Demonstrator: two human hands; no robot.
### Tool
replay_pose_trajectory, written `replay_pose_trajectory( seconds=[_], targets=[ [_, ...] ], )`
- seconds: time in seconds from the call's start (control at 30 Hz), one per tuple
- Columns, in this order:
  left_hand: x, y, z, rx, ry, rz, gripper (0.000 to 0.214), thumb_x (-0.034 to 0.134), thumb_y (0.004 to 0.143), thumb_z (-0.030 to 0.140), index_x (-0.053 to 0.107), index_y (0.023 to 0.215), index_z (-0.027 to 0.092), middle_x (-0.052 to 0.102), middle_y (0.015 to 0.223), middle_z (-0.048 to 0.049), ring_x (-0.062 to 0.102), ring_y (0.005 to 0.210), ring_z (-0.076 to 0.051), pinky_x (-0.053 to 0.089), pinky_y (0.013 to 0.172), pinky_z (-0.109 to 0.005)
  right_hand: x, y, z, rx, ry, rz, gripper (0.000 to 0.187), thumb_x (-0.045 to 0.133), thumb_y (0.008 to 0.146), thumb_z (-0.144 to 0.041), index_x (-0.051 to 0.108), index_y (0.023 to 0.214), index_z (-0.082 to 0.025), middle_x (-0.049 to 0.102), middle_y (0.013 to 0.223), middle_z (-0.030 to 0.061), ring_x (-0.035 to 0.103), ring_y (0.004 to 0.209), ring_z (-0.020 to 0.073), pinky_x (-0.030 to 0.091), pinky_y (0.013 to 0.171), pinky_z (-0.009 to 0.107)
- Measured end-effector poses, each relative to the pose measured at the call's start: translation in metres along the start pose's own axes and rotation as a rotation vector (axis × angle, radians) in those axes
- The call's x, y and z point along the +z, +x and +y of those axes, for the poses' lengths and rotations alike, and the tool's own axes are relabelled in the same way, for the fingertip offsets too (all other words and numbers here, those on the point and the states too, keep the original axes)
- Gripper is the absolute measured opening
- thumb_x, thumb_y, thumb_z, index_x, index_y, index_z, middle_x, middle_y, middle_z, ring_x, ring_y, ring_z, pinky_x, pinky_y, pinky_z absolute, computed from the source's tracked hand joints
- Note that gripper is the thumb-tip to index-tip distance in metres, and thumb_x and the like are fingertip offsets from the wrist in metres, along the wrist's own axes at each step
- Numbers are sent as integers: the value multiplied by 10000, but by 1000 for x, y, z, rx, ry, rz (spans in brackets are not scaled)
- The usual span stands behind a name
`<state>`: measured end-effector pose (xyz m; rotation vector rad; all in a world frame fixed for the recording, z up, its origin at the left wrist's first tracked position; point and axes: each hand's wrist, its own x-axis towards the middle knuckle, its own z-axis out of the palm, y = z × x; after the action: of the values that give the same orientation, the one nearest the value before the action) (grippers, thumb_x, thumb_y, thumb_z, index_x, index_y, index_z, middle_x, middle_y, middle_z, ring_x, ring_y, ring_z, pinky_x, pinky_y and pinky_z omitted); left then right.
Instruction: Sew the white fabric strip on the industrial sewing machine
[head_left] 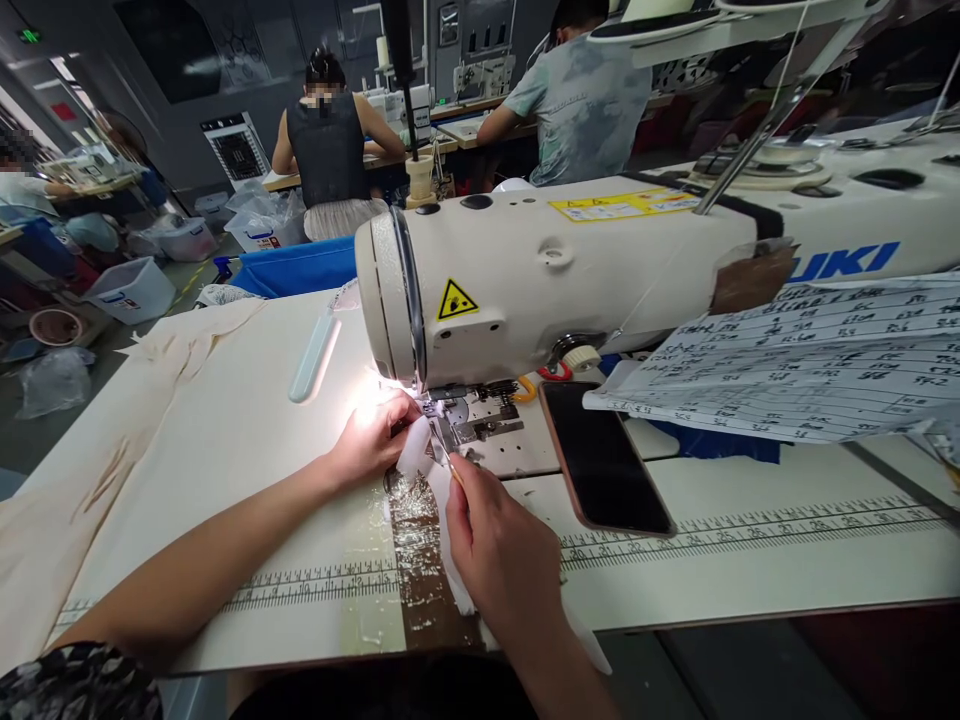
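A white sewing machine [480,290] stands over the table, its lamp lighting the needle area. At the presser foot, my left hand [375,432] has its fingers pinched on a narrow strip of white fabric [448,545]. This strip runs from under the needle toward the table's front edge. Just right of it, my right hand [506,540] is closed around a thin pointed metal tool [445,447], possibly tweezers. The tool's tip touches or hovers just over the fabric beside the presser foot; which one, I cannot tell.
A phone [606,455] lies right of the needle plate, beside a handwritten paper sheet [810,365]. Pale fabric pieces [112,460] cover the table's left side. A light-blue flat tool [313,358] lies behind my left hand. Two people [334,150] sit working farther back.
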<state>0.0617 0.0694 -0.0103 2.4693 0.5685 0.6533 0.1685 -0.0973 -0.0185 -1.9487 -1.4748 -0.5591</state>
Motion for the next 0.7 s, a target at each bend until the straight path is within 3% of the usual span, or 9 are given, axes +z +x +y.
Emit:
replay_pose_trajectory(
  seconds=[0.17,0.4,0.53,0.6,0.7],
  targets=[
    [1,1,-2,123,113,30,263,424,1001,324,541,796,208,667,846,-61,626,762,-169,558,673,-308,0,-1,0,-9,-17,-15,353,345,1026,-149,696,1070,-144,755,806,18,666,560,135,418,493,261],
    [-6,0,5,255,294,-56,270,367,1017,176,604,889,171,661,958,-67,628,811,-148,547,702,-266,1,-1,-1,-52,-42,-18,336,362,1024,-139,688,1099,-109,767,843,38,695,595,147,445,500,258],
    [-15,-2,10,294,335,-152,252,414,1031,190,648,949,144,649,1023,-86,626,880,-161,554,759,-273,-11,-10,2,-27,5,-26,308,381,1026,-181,651,1144,-90,778,893,66,730,642,177,495,514,265],
    [-19,-4,12,308,365,-195,266,418,1037,204,669,984,134,639,1052,-96,616,889,-167,552,762,-277,-25,-24,6,48,142,-100,264,408,1010,-217,638,1125,-156,778,900,42,737,648,177,524,520,246],
    [-19,-8,18,321,478,-225,360,343,1062,219,688,1014,127,626,1059,-108,591,875,-180,542,737,-296,-53,-54,10,261,497,-353,132,490,969,-299,612,1003,-263,761,782,-27,740,636,151,549,535,169]
  ],
)
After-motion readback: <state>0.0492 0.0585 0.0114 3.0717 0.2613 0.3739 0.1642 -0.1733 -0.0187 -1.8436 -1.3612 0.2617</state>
